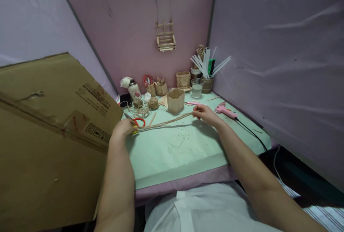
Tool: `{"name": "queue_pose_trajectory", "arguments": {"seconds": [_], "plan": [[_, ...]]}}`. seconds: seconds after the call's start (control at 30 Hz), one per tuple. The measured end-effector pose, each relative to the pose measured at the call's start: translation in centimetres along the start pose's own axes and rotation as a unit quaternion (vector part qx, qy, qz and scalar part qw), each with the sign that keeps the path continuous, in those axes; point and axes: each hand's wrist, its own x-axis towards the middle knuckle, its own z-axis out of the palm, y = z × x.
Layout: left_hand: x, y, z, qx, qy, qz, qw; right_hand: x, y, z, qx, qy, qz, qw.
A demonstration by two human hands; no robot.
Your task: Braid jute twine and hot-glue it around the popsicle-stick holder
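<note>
Several strands of jute twine (166, 121) stretch over the table between my two hands. My right hand (206, 115) pinches their right end, a little above the surface. At the left end, my left hand (125, 128) has its fingers closed round the strands, the fingertips partly hidden. Scissors (140, 121) with a red handle loop lie right by my left hand, and something yellow shows under its fingers. Behind the twine stands a wavy-rimmed cup made of wooden sticks (175, 101). A ball of twine (153, 103) and loose loops of twine (138, 111) lie behind the scissors.
A pink glue gun (225, 110) with a black cord lies at the right. At the back stand a clear cup of liquid (197, 88), a holder with white glue sticks (207, 85) and a bottle (134, 90). A large cardboard box (53, 167) blocks the left side.
</note>
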Motion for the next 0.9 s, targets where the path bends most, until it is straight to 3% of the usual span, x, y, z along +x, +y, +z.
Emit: {"name": "queue_pose_trajectory", "arguments": {"seconds": [0.1, 0.17, 0.3, 0.4, 0.53, 0.67, 0.9], "plan": [[-1.1, 2.9, -0.3, 0.072, 0.047, 0.040, 0.995, 0.2, 0.1, 0.2, -0.003, -0.011, -0.003, 1.000], [-1.9, 6.3, 0.9, 0.078, 0.058, 0.130, 0.987, 0.4, 0.4, 0.3, -0.005, -0.016, -0.003, 1.000], [-2.6, 13.6, 6.4, 0.000, -0.053, 0.311, 0.949, 0.4, 0.6, 0.3, -0.004, -0.019, -0.010, 1.000], [-2.6, 16.8, 10.9, -0.045, -0.135, 0.353, 0.925, 0.2, 0.4, 0.3, 0.002, -0.019, -0.017, 1.000], [-2.1, 17.3, 13.9, -0.077, -0.129, 0.333, 0.931, 0.2, 0.4, 0.6, 0.014, -0.017, -0.019, 1.000], [-1.9, 16.6, 14.1, -0.095, -0.115, 0.332, 0.931, 0.3, 0.8, 0.9, 0.033, -0.019, -0.010, 0.999], [-2.0, 16.0, 14.1, -0.143, -0.100, 0.264, 0.948, 0.2, 2.2, 0.4, 0.048, -0.033, -0.007, 0.998]]}}
